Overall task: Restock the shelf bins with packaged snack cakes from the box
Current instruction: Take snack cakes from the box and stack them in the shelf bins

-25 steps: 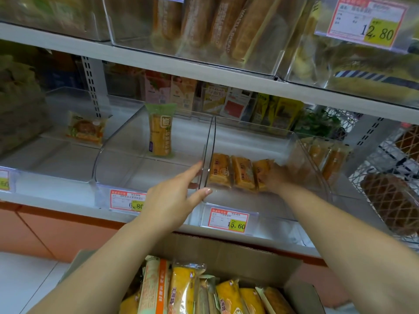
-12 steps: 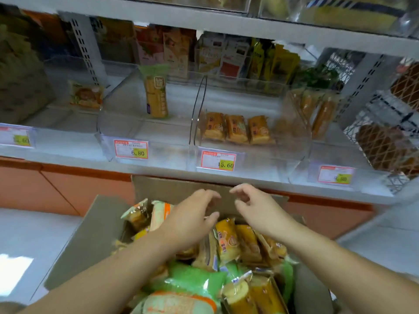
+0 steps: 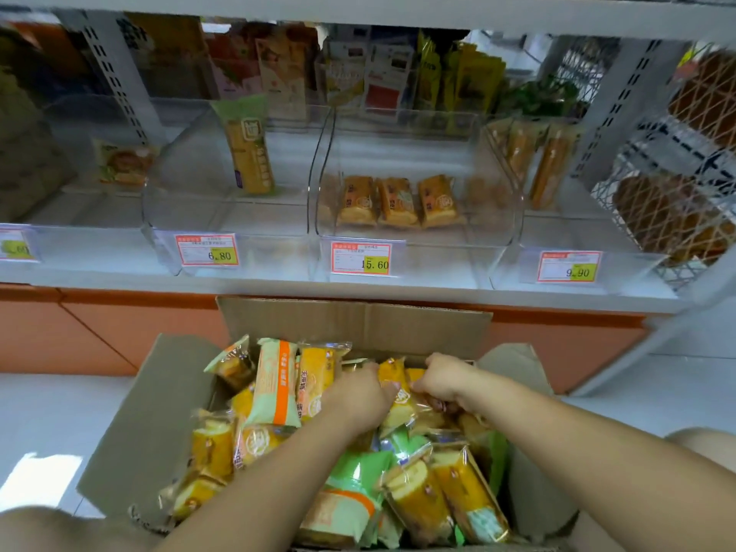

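Your left hand (image 3: 358,396) and right hand (image 3: 442,382) both close on cakes (image 3: 398,396) in the box (image 3: 354,324), destined for the 12 o'clock bin (image 3: 414,256).

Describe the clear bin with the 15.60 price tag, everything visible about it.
The clear bin looks like transparent hard plastic, with tall side walls that curve down to a low front lip. It sits upright on the white shelf, second from the right among similar bins, close beside its neighbours. A red-bordered tag reading 15.60 is on its front. Inside, three yellow wrapped snack cakes lie in a row near the middle of the floor; the rest is bare. Neither hand touches it.
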`<state>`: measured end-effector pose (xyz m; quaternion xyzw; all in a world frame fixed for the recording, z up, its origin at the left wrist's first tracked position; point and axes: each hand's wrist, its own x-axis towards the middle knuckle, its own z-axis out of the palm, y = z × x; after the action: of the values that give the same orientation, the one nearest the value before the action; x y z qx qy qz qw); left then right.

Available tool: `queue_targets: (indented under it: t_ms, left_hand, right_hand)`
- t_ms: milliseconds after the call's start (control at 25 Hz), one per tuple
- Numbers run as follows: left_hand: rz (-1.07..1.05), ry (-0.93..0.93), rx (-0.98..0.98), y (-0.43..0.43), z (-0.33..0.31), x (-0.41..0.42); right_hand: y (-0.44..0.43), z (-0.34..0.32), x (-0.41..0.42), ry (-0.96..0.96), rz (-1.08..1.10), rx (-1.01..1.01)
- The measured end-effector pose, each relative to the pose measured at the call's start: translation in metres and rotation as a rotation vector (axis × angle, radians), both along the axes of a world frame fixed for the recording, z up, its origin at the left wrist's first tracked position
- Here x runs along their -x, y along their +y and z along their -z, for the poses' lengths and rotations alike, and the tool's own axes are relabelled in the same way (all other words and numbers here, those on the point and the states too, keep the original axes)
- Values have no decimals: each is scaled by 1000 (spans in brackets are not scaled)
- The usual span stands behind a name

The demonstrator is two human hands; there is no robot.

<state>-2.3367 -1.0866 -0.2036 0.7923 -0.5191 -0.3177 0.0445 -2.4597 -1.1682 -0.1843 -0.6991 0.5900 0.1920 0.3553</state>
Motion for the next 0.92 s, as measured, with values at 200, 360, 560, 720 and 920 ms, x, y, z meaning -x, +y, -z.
queue_targets:
  t_ms: [200, 360, 560, 720, 920]
  left_hand:
    - [-359, 431, 34, 0, -8, -13]
    - [-688, 1080, -31, 11, -15, -20]
    - [-621, 1231, -21, 25, -47, -23]
    - [-561, 1193, 50, 37, -89, -44]
    - [-464, 1052, 149, 60, -136, -77]
  right_hand:
    - [-2, 2, 13, -543, 645, -335]
    - [3, -5, 17, -651, 668, -551]
    - [9, -24, 24, -750, 658, -524]
    - [8, -60, 31, -834, 598, -545]
    - [7, -108, 34, -946, 497, -556]
